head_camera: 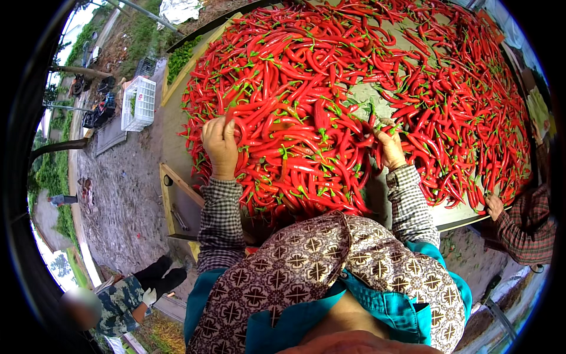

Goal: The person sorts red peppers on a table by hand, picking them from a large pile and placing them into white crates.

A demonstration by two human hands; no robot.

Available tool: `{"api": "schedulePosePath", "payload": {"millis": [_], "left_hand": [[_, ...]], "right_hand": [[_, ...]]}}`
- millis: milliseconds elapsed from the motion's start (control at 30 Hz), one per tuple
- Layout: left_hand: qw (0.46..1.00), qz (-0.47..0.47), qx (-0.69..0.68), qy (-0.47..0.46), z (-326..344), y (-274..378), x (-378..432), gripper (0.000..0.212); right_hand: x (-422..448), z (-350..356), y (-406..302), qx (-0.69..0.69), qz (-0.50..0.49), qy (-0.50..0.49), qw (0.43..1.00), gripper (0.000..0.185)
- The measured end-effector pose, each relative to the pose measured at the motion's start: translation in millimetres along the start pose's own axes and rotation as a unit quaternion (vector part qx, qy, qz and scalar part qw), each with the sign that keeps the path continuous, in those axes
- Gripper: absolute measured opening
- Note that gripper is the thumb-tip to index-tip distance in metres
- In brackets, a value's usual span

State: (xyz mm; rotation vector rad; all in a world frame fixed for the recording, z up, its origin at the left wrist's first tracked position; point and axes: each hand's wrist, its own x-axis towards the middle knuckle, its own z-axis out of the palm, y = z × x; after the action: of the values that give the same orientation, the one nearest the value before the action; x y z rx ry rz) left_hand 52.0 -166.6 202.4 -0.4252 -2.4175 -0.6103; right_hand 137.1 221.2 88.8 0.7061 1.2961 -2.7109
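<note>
A broad heap of red chili peppers with green stems (287, 146) covers the table (451, 216) before me. At the heap's left side is my left hand (222, 144), its thumb and fingers closed on a red chili pepper. My right hand (390, 144), at the heap's right side, pinches one or more chili peppers by a bare patch of the table; its fingertips are partly hidden among pods and stems. More peppers (460, 119) are spread to the right.
A wooden frame (183, 186) borders the table on the left. Green peppers or leaves (182, 57) lie beyond a wooden divider. A white plastic crate (140, 104) stands on the ground. At the right edge a co-worker's hand (494, 206) touches the table; another person (121, 301) is at lower left.
</note>
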Motion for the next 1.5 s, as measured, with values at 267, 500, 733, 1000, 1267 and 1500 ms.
{"api": "schedulePosePath", "payload": {"millis": [267,500,733,1000,1267,1500], "left_hand": [[0.97,-0.077,-0.164,-0.162,53,37,-28,0.024],[0.965,0.065,0.038,-0.251,76,42,-35,0.04],[0.968,0.07,0.023,-0.242,87,38,-41,0.035],[0.973,0.062,0.006,-0.223,97,34,-48,0.037],[0.977,0.051,0.013,-0.206,105,31,-54,0.037],[0.985,0.029,-0.065,-0.155,102,24,-52,0.027]], "right_hand": [[16,-6,25,-0.005,0.011,-0.002,1.0,0.009],[27,7,26,-0.219,-0.116,0.018,0.969,0.013],[141,2,25,-0.507,-0.192,0.033,0.84,0.019],[213,26,51,-0.708,-0.041,0.021,0.704,0.039],[141,19,44,-0.547,-0.092,-0.122,0.823,0.035],[42,24,30,-0.51,-0.22,-0.196,0.808,0.032]]}}
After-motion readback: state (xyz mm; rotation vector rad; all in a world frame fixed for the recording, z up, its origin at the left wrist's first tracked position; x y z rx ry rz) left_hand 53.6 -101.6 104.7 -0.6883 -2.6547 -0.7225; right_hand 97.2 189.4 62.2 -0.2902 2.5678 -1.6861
